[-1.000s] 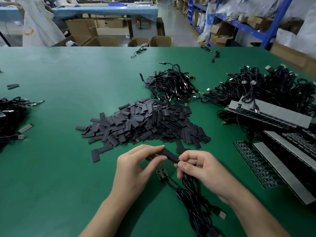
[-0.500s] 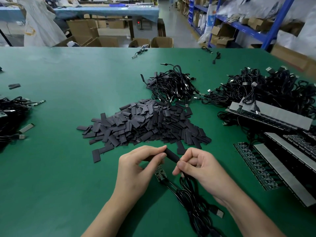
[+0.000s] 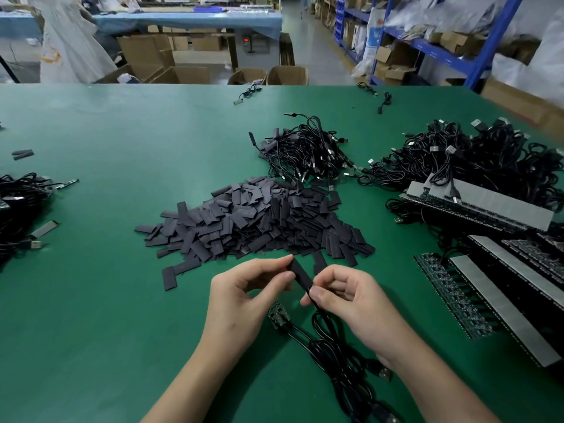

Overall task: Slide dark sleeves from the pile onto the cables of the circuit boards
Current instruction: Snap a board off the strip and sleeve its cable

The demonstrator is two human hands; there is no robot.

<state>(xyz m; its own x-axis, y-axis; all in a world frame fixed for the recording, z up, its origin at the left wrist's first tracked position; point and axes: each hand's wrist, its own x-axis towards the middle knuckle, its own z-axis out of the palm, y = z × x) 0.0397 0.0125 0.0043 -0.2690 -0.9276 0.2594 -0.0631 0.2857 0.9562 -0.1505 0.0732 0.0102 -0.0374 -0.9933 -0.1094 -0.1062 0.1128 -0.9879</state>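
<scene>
A dark sleeve (image 3: 300, 274) is pinched at its upper end between thumb and fingers of my left hand (image 3: 247, 297). At the sleeve's lower end my right hand (image 3: 351, 296) pinches a thin black cable (image 3: 328, 334). That cable loops down to a small circuit board (image 3: 278, 318) lying on the green table (image 3: 106, 331) under my left hand. The big pile of dark sleeves (image 3: 259, 222) lies just beyond both hands.
Bundles of black cables lie behind the pile (image 3: 305, 151), at the right (image 3: 476, 157) and at the left edge (image 3: 18, 206). Strips of circuit boards (image 3: 476, 288) fill the right side. Cardboard boxes (image 3: 287, 75) and blue shelving (image 3: 457, 56) stand past the table's far edge.
The hands stay in place; my right fingers have shifted slightly along the cable at the sleeve's lower end, and the sleeve is tilted a little steeper.
</scene>
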